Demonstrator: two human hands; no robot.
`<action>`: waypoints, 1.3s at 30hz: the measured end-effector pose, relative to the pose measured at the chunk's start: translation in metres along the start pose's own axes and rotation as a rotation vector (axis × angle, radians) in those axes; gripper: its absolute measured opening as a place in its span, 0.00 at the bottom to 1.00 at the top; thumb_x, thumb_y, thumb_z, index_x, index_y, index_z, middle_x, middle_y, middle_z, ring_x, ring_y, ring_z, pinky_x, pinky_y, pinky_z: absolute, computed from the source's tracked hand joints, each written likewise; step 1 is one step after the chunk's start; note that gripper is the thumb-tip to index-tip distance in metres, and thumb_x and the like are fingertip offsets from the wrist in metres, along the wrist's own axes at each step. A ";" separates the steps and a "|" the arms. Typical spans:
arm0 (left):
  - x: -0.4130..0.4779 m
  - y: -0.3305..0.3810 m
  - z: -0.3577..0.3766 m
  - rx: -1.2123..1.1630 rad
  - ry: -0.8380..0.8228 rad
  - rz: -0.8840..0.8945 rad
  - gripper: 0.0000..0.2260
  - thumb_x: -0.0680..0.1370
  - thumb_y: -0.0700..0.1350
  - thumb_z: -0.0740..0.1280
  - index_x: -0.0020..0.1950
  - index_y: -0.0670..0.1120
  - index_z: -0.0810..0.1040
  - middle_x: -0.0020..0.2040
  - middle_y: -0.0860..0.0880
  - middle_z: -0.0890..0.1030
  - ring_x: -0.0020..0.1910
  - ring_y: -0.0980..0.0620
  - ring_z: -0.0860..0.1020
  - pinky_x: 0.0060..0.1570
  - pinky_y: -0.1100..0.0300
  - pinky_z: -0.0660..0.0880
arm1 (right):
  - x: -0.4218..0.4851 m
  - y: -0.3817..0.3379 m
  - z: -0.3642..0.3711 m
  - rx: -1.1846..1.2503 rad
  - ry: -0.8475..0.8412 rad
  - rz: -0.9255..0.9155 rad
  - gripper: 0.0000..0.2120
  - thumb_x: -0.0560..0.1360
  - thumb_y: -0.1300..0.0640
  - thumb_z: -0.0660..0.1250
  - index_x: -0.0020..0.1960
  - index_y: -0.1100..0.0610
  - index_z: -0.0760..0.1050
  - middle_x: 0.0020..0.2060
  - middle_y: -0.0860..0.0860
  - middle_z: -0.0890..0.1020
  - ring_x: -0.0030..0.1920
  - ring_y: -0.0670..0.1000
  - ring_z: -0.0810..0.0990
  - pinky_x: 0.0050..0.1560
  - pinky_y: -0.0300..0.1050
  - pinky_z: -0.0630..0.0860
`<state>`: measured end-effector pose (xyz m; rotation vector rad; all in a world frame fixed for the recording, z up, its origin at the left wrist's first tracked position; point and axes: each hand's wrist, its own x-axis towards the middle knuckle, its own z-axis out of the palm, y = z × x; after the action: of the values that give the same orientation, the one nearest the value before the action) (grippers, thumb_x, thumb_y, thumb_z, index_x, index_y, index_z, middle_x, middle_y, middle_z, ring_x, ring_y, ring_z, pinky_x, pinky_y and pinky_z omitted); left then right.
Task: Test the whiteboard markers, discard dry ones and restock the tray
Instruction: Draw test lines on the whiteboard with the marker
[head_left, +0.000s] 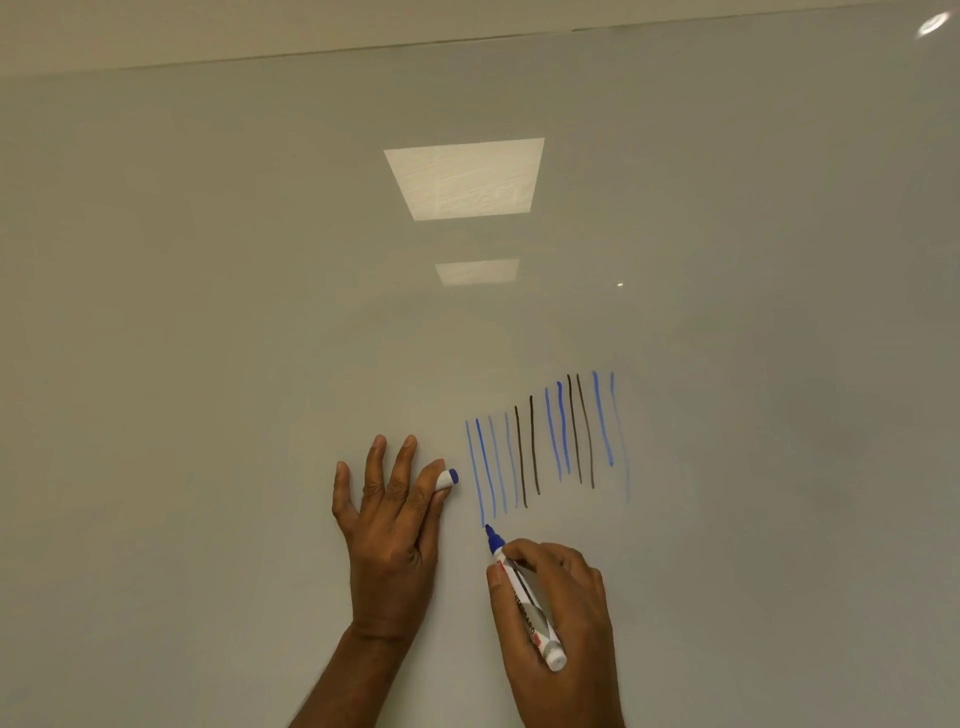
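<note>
My right hand (556, 603) grips an uncapped blue whiteboard marker (522, 592), its tip at the lower end of the leftmost blue stroke on the whiteboard (260, 312). A row of several vertical test strokes (545, 447), blue and black, some of the blue ones faint, runs up to the right. My left hand (389, 525) lies against the board left of the strokes with its fingers spread. It pinches the marker's white and blue cap (448, 478) between index finger and thumb.
The glossy whiteboard fills nearly the whole view and reflects two ceiling light panels (465, 179). Its top edge (467, 41) meets a cream wall. No tray or other markers are in view.
</note>
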<state>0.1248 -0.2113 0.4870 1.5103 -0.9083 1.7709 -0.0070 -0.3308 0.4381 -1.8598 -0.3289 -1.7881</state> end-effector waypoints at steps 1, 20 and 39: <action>0.000 0.000 0.000 -0.005 -0.003 -0.006 0.16 0.83 0.49 0.65 0.66 0.43 0.81 0.71 0.41 0.76 0.77 0.39 0.68 0.73 0.28 0.59 | -0.002 0.003 0.002 0.009 0.005 0.026 0.11 0.77 0.41 0.65 0.60 0.35 0.72 0.50 0.33 0.77 0.51 0.39 0.78 0.51 0.40 0.80; 0.003 0.094 -0.110 -1.062 -0.119 -1.219 0.11 0.82 0.47 0.63 0.55 0.40 0.79 0.50 0.40 0.87 0.53 0.41 0.86 0.51 0.55 0.83 | -0.050 -0.058 -0.036 0.442 -0.243 0.510 0.27 0.64 0.21 0.62 0.57 0.31 0.77 0.50 0.31 0.81 0.52 0.36 0.81 0.54 0.35 0.79; -0.030 0.116 -0.144 -1.232 -0.143 -1.466 0.13 0.83 0.41 0.62 0.65 0.43 0.80 0.52 0.33 0.84 0.53 0.37 0.85 0.52 0.49 0.84 | -0.081 -0.075 -0.037 0.494 -0.283 0.519 0.31 0.71 0.28 0.62 0.61 0.49 0.77 0.56 0.45 0.83 0.57 0.44 0.82 0.60 0.47 0.79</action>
<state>-0.0459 -0.1589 0.4307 0.8733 -0.4413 -0.0591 -0.0854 -0.2729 0.3734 -1.6390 -0.3170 -0.9927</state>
